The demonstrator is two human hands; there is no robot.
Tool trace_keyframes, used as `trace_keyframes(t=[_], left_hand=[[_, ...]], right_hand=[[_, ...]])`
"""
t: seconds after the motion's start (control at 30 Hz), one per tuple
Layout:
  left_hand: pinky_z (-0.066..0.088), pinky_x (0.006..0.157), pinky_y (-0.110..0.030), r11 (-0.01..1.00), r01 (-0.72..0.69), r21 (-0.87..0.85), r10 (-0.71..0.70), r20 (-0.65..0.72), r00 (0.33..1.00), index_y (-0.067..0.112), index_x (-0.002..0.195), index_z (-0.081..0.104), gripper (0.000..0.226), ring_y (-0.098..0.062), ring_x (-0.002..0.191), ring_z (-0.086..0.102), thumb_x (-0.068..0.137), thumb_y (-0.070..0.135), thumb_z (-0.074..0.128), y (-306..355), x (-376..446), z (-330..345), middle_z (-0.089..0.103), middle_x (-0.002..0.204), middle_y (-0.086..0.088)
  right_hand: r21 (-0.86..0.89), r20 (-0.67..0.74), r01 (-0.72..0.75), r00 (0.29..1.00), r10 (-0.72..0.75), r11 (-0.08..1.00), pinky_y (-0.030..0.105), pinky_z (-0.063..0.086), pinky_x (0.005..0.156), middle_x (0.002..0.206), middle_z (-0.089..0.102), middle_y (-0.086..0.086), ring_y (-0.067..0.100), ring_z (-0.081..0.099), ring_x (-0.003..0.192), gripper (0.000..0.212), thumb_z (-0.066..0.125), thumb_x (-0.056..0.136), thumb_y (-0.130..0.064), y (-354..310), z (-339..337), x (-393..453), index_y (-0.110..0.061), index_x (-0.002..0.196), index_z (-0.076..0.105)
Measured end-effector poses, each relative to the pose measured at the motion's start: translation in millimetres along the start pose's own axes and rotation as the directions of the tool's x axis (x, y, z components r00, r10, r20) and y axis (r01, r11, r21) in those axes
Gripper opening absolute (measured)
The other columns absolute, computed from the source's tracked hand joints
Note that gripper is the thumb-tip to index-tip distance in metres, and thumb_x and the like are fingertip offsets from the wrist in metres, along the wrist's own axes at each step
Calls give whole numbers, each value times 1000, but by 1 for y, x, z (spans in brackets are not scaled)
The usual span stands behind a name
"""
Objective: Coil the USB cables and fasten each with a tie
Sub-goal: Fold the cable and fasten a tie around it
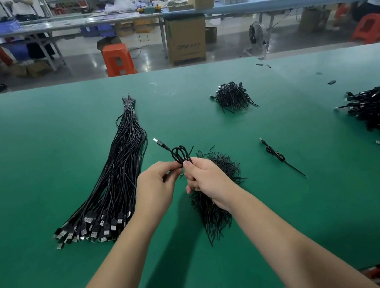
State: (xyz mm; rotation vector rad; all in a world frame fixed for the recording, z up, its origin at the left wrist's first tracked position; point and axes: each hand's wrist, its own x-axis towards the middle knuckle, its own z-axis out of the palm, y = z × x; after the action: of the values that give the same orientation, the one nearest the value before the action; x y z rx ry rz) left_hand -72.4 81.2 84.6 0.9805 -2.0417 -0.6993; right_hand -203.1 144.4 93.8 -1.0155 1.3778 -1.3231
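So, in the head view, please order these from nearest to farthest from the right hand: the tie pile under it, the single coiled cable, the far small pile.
From the right hand:
1. Tie pile, directly beneath.
2. Single coiled cable, to its right.
3. Far small pile, farther back.

Black coiled USB cable (178, 154), plug up-left, above loose ties (217, 188).
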Motion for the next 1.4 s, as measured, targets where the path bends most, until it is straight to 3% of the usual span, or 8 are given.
trace_keyframes(t=[0.13, 0.23, 0.37, 0.53, 0.77, 0.9, 1.03, 1.4], left_hand=[[54, 70, -33, 972, -156, 177, 160, -5, 987, 14, 101, 77, 13, -16, 77, 66, 93, 10, 67, 0, -1, 0, 72, 87, 3], [51, 63, -38, 799, -389, 458, 456, -41, 889, 6, 90, 72, 8, -28, 74, 60, 93, 6, 65, 2, -4, 1, 66, 82, -6], [50, 76, -40, 732, -488, 475, 599, -107, 794, 4, 82, 68, 9, -31, 88, 57, 89, 0, 68, 4, 0, -4, 65, 96, -11], [45, 103, -46, 663, -650, 372, 666, 103, 739, 7, 80, 68, 18, -25, 124, 61, 94, 3, 57, 8, 10, -17, 71, 120, -7], [37, 88, -26, 950, -307, 58, 298, 124, 946, 27, 83, 63, 7, 0, 87, 58, 90, 26, 63, 11, 12, -25, 66, 86, 16], [38, 68, -6, 985, -81, -155, 98, 111, 989, 30, 77, 61, 21, 1, 75, 59, 90, 15, 67, 12, 12, -25, 66, 77, 18], [43, 66, -15, 961, 100, -257, -62, 152, 986, 27, 77, 66, 20, -1, 69, 55, 91, 12, 69, 10, 12, -23, 66, 73, 13], [49, 73, -24, 851, 422, -314, -327, 312, 892, 9, 84, 73, 15, -13, 73, 61, 95, 6, 63, 6, 13, -23, 70, 76, -3]], right_hand=[[10, -24, -27, 999, 27, 1000, 33, 47, 64, 65, 34, -2, 7, 33, 47, 31, 40, 108, -15, 3, -3, 2, -14, 79, 50], [84, -20, -71, 997, 73, 994, 29, 47, 58, 62, 37, -4, 10, 32, 48, 31, 43, 107, -17, 1, -5, 5, -14, 77, 49], [155, 49, -116, 993, 109, 981, 27, 43, 49, 59, 39, -5, 12, 29, 47, 25, 45, 105, -20, -1, -11, 6, -14, 82, 52], [180, 226, -191, 963, 149, 965, 24, 36, 43, 61, 31, -4, 9, 23, 44, 26, 46, 101, -28, 2, -19, 4, -17, 82, 60], [67, 245, -141, 962, 121, 988, 25, 30, 43, 58, 29, -9, 10, 22, 44, 25, 43, 90, -35, 5, -15, 2, -18, 76, 54], [-147, 180, -48, 981, 74, 988, 26, 26, 49, 61, 33, -12, 8, 27, 49, 26, 42, 92, -38, 3, -9, -2, -16, 82, 51], [-674, 117, 234, 970, -211, 701, 44, 39, 66, 70, 48, -1, 20, 46, 66, 34, 38, 106, -36, 5, -7, -6, -10, 85, 44], [-879, 282, 425, 829, -483, 215, 42, 45, 63, 86, 66, 9, 33, 63, 74, 26, 45, 105, -25, 13, -1, -9, -6, 105, 62]])
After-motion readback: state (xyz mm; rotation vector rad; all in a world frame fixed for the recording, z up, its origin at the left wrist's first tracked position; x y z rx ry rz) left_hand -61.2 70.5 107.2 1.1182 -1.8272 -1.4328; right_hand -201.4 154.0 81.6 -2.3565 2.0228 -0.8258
